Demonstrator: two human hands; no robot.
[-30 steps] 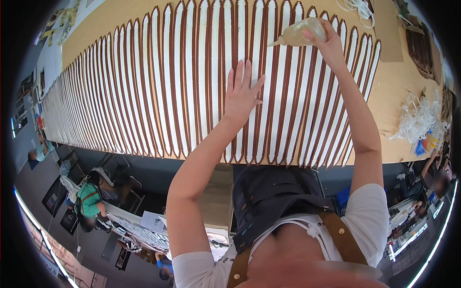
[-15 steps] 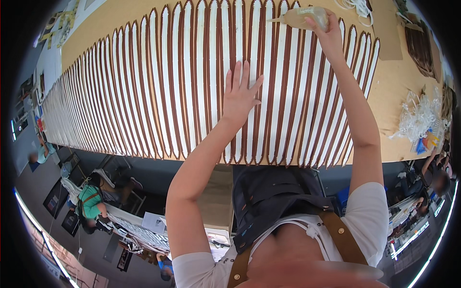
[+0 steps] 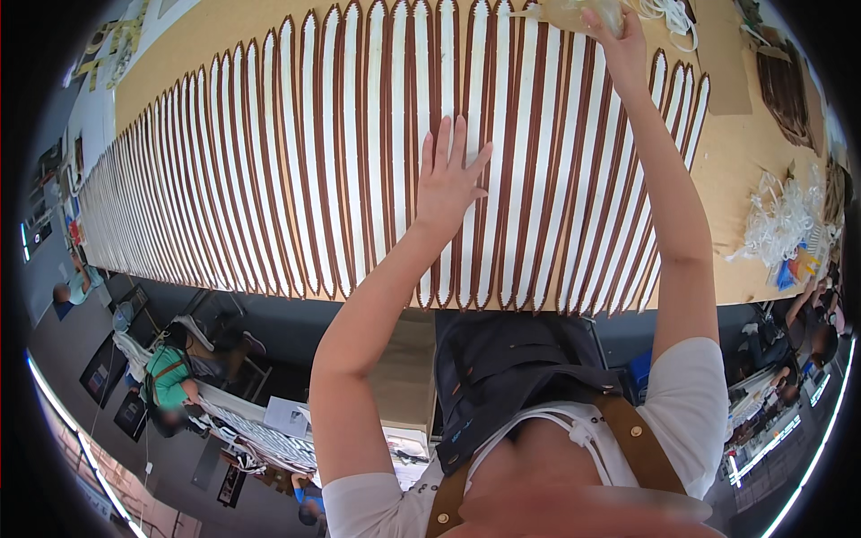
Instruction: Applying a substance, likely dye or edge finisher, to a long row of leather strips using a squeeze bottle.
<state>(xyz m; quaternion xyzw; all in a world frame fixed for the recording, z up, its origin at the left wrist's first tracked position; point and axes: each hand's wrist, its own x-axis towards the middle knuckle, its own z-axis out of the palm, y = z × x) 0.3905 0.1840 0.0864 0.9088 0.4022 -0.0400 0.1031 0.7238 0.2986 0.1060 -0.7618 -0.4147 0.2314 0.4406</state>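
A long row of brown strips with white middles and pointed ends (image 3: 348, 143) lies side by side across the tan tabletop (image 3: 722, 215). My left hand (image 3: 450, 179) rests with spread fingers on the strips near the middle. My right hand (image 3: 619, 40) grips a translucent squeeze bottle with pale yellowish content (image 3: 569, 16) at the far edge of the row. The bottle is tilted sideways, its narrow nozzle pointing left over the tips of the strips; whether it touches them I cannot tell.
White cords (image 3: 668, 20) lie at the back right, near brown material (image 3: 780, 81). A tangled white pile (image 3: 776, 220) sits at the right. A co-worker in green (image 3: 169, 377) is at a bench below left; other people (image 3: 812, 336) are at the right and far left (image 3: 76, 287).
My right hand and the bottle have moved away from me, toward the far edge of the table and slightly to the right. My left hand has barely moved.
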